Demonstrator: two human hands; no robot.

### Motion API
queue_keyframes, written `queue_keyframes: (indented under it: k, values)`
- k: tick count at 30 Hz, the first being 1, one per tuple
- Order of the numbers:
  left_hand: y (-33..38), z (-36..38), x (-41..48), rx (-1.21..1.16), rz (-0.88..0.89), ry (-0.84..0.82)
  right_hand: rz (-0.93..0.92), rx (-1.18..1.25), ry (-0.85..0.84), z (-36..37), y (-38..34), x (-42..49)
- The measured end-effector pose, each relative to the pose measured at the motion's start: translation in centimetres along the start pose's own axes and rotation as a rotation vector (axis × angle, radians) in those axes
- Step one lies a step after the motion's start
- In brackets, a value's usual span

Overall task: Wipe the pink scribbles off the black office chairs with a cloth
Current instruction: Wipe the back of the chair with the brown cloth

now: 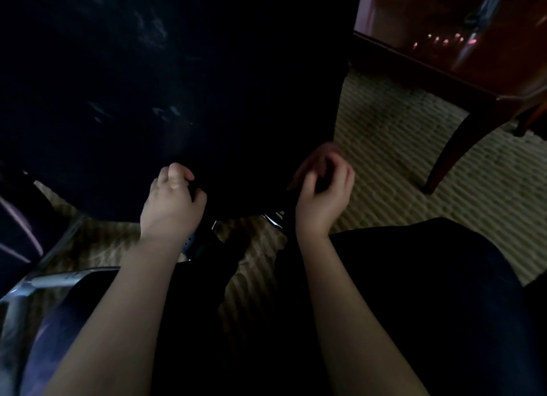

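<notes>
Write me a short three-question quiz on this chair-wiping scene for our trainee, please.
1. True or false: the wooden table stands to the right of the black chair.
2. The floor is: A bare tile, B striped carpet, C grass.
3. Fill in: the ___ hand grips the black chair's lower edge.
Key: 1 true; 2 B; 3 the left hand.

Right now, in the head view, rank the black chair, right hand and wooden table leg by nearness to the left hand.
1. black chair, right at the fingers of the left hand.
2. right hand, just to the right.
3. wooden table leg, far right.
</notes>
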State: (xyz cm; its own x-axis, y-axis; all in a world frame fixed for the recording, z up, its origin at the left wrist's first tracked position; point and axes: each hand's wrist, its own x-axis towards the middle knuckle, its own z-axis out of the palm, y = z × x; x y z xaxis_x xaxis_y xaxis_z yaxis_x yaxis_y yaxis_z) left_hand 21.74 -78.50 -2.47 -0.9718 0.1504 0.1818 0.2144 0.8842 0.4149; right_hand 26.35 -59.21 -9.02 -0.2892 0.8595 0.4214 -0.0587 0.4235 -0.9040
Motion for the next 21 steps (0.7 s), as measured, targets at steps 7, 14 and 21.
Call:
queue_keyframes:
  k: [7, 14, 21]
  values:
    - [-0.1, -0.1, 0.0, -0.024, 0.046, -0.002, 0.361, -0.076, -0.024, -0.3, 2.4, -1.2]
    - [-0.8, -2.3, -0.7, -0.132, 0.108, 0.171, -0.433, 0.156, -0.077, 0.4, -13.9, 2.7]
    - [-2.1, -4.3, -1.5, -0.233, 0.070, 0.264, -0.892, -0.245, -0.608, 3.5, -13.0, -2.7]
